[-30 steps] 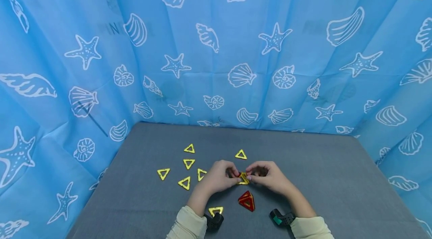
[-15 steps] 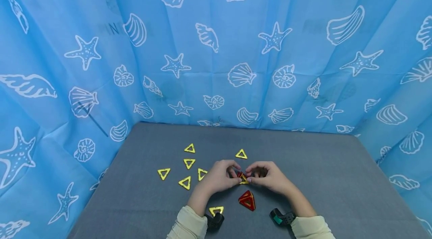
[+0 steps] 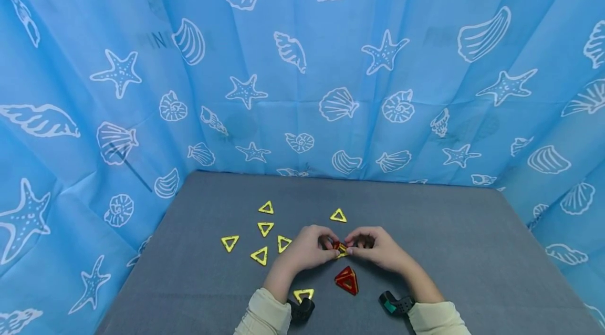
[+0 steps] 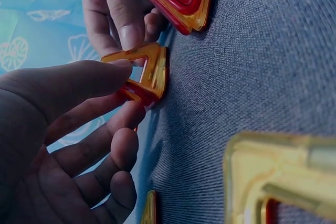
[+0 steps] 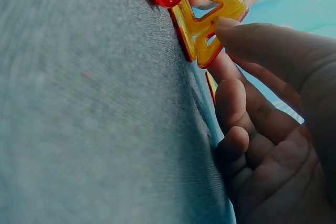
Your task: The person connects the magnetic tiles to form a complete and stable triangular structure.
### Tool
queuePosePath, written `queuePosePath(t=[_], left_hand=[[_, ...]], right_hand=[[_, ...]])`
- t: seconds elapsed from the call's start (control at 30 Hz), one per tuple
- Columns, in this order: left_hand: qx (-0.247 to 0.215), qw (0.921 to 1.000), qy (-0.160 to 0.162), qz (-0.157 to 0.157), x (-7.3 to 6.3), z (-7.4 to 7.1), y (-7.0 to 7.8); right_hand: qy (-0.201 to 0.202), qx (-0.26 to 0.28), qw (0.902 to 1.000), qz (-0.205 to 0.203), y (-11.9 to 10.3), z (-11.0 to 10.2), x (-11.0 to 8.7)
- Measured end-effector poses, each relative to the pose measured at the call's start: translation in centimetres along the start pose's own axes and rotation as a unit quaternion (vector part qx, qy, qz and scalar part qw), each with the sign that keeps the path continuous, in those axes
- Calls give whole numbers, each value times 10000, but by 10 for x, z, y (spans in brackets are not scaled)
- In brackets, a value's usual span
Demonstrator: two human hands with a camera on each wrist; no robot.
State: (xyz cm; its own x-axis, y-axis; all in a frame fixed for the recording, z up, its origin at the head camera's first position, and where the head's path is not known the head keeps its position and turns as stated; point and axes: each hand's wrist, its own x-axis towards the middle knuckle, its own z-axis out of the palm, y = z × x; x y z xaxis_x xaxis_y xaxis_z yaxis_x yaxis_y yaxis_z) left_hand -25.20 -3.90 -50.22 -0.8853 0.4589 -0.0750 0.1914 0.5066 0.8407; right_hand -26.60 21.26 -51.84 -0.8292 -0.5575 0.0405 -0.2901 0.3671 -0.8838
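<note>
Left hand point(image 3: 307, 248) and right hand point(image 3: 378, 248) close together at mid-table, fingers curled, each pinching one side of a small yellow-and-red triangle piece point(image 3: 340, 249) standing on edge on the grey table point(image 3: 449, 251). Looks like flat tiles being joined edge to edge, partway through. Calls for lined-up edges and a light, even pinch, so nothing folds flat. Further left, loose yellow triangles point(image 3: 264, 228); just below the hands, a red pyramid point(image 3: 347, 280). Cannot tell how many tiles make up the pinched piece: fingers cover most of it, and both wrist views crop it.
</note>
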Motion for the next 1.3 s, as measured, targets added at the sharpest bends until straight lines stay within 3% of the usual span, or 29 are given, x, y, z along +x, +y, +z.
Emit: queuePosePath(t=[0.27,0.47,0.67,0.87,1.13,1.3], left_hand=[[-11,10000,-27,10,-1,2,2],[151,9998,85,4,-2,4,3],[431,9986,58,293,-2,7,5],[421,9986,-75,299,-3,5,2],[319,9991,-55,281,-5,-1,2],[327,9991,-32,272,-4,-1,-1]], right_hand=[[32,-28,9999,117,-2,0,-5],[10,-42,10000,-39,-1,-1,-6],[84,-34,9997,-213,-1,-7,-8],[217,-337,9979,-501,-4,-13,13],[176,-822,9963,-192,-5,-16,46],[105,-1148,9928,-315,0,-14,59]])
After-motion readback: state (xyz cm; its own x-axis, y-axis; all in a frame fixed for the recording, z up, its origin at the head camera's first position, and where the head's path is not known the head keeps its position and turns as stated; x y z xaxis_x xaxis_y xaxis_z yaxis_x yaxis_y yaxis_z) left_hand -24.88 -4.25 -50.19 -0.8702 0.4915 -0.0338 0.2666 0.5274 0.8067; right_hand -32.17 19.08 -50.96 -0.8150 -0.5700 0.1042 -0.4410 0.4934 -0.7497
